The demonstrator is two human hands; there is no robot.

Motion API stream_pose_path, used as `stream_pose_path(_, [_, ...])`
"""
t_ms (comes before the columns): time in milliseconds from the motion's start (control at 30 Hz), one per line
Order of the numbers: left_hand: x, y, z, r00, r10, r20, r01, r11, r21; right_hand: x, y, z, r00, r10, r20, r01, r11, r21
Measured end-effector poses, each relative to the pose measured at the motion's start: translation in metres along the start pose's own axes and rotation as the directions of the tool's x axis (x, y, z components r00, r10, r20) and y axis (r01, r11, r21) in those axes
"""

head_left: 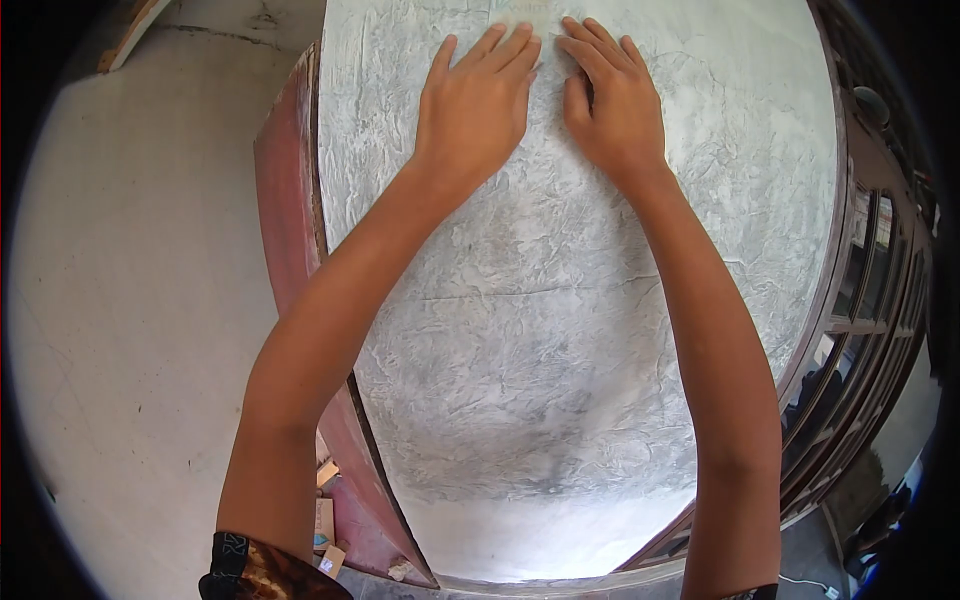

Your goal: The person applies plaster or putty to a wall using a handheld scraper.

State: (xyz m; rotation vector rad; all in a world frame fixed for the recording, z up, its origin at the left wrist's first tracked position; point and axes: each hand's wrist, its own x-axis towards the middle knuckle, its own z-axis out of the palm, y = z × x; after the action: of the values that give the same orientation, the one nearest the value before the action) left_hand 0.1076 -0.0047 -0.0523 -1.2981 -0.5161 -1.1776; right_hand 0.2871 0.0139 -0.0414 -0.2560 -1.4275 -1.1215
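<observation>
A large pale grey-white panel [520, 300] fills the middle of the head view, its surface covered in fine wrinkles and darker patches. Both of my arms reach up across it. My left hand [475, 110] lies on the upper part with its palm down and fingers stretched out. Beside it, a short gap away, my right hand [618, 110] rests palm down, fingers extended and its thumb partly tucked in. Whatever is under the palms is hidden. Faint lettering shows on the panel just above the fingertips.
A dark red wooden board [285, 190] runs along the panel's left edge, with a plain pale wall [140, 300] beyond. To the right stands a brown wooden frame with glass panes [865, 250]. Small boxes [325, 520] sit at the lower left. A white cable [805, 583] lies lower right.
</observation>
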Motion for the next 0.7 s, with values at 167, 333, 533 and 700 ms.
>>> stream_pose_path(167, [0.039, -0.025, -0.002, 0.999, -0.030, 0.040, 0.032, 0.999, -0.043, 0.002, 0.000, 0.000, 1.000, -0.006, 0.010, 0.006, 0.999, -0.041])
stream_pose_path(333, [0.041, -0.028, 0.014, 0.993, -0.100, 0.061, 0.103, 0.994, -0.037, 0.001, 0.000, -0.002, 1.000, -0.013, 0.020, 0.014, 1.000, -0.028])
stream_pose_path(533, [0.014, -0.015, -0.005, 0.996, 0.054, 0.064, -0.055, 0.998, 0.013, -0.003, -0.002, 0.002, 1.000, -0.011, 0.028, 0.012, 1.000, -0.019])
stream_pose_path(700, [0.053, -0.018, 0.000, 0.971, -0.140, 0.194, 0.144, 0.990, -0.004, -0.004, -0.002, 0.000, 0.999, -0.004, 0.036, 0.005, 1.000, -0.019])
